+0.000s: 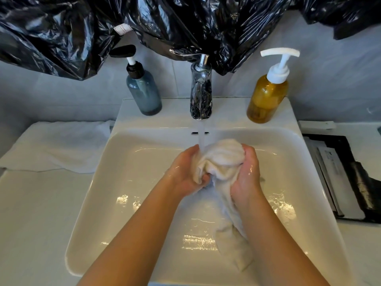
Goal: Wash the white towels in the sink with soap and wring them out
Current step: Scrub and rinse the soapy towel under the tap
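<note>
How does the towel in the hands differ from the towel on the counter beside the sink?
The held towel is bunched under running water; the counter towel lies spread flat, untouched. The held towel trails into the sink; the counter towel rests outside it. Both are white.

Left forearm (134, 234), right forearm (278, 234) bare to frame edge; left hand (185, 174), right hand (246, 176) bare, wet, glistening.

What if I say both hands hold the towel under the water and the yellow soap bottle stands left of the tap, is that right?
Nearly. In the head view the yellow soap bottle stands right of the tap. The left hand and right hand do hold the towel under the water.
</note>
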A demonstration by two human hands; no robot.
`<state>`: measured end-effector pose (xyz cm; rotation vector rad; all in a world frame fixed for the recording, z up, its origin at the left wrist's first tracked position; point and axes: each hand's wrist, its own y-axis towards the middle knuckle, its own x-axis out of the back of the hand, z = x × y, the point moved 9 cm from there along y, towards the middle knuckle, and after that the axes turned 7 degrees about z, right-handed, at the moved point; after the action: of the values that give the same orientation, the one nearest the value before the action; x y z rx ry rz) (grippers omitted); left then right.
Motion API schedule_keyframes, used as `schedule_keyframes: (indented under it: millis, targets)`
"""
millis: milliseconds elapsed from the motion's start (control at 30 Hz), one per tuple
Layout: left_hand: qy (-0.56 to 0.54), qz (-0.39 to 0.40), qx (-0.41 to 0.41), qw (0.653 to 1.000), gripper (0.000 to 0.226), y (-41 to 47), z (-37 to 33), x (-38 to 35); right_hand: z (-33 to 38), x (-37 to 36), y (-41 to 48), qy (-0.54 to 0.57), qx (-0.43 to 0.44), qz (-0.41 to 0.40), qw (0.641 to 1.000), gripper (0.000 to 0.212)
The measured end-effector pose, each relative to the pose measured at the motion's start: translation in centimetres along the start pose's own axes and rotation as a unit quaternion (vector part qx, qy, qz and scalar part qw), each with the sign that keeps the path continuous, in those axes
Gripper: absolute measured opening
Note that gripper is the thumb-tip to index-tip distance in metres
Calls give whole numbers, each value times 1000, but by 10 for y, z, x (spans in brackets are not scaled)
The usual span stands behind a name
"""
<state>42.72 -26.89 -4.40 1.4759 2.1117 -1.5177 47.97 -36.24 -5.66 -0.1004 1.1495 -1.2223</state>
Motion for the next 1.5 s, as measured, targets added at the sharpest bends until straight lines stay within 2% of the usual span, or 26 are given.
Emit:
schedule_keyframes:
  millis: [100,167,200,267,333,400,467,567,633,667,767,867,933,967,1000,1067,1133,1167,1233,1300,1367,1400,1500]
  targets:
    - [6,16,8,1000,36,-8,0,-4,6,-4,-3,-46,42,5,998,27]
    - [119,-30,-16,992,47,-11,-6,4,18,-11,-6,-153,125,6,980,16]
    - [179,-73,-55,980,46,-14,-13,10,22,-15,-8,-201,160,6,966,11]
    - [262,-167,-185,932,36,-29,-36,19,19,-22,-12,-243,176,0,954,8]
    - [314,-231,-304,869,34,-48,-47,18,11,-25,-9,-237,153,-5,959,7]
    - [336,-259,-351,835,31,-58,-43,11,1,-33,-7,-259,124,5,958,12]
    - [327,-282,-364,825,29,-57,-43,9,-5,-43,-8,-278,121,19,953,14]
    - [285,-306,-328,847,29,-37,-57,22,-7,-48,-13,-287,130,48,948,19]
    - [299,-306,-304,851,30,-27,-73,31,-11,-49,-21,-314,115,73,940,20]
    - [345,-303,-298,837,27,-26,-83,33,-13,-50,-26,-329,109,86,934,18]
    - [505,-232,-270,786,21,-37,-101,27,-6,-44,-28,-330,68,91,937,22]
    - [657,-96,-269,698,42,-58,-101,11,8,-45,-26,-349,83,86,930,31]
    - [671,32,-212,709,60,-62,-78,-3,10,-56,-29,-380,116,97,913,32]
    - [675,64,-174,715,71,-59,-64,-7,10,-63,-33,-388,126,108,907,33]
    - [687,62,-149,709,77,-56,-55,-10,12,-69,-35,-393,139,116,901,34]
    - [699,6,-174,694,64,-49,-55,-15,24,-76,-37,-416,176,115,885,27]
    - [661,-42,-235,711,37,-51,-71,-19,40,-73,-36,-446,202,98,866,14]
    - [636,-44,-255,727,30,-51,-80,-21,45,-69,-34,-458,203,114,858,15]
    - [620,-40,-265,737,22,-51,-93,-23,39,-63,-32,-482,173,199,836,32]
    - [606,-41,-278,745,19,-56,-104,-27,19,-58,-37,-557,122,267,777,49]
    - [557,-33,-304,773,21,-64,-113,-34,10,-51,-30,-639,114,251,718,60]
    - [535,-32,-314,784,22,-71,-116,-36,13,-48,-23,-660,130,226,705,56]
    - [508,-51,-340,790,21,-89,-129,-27,44,-46,-13,-645,183,175,721,30]
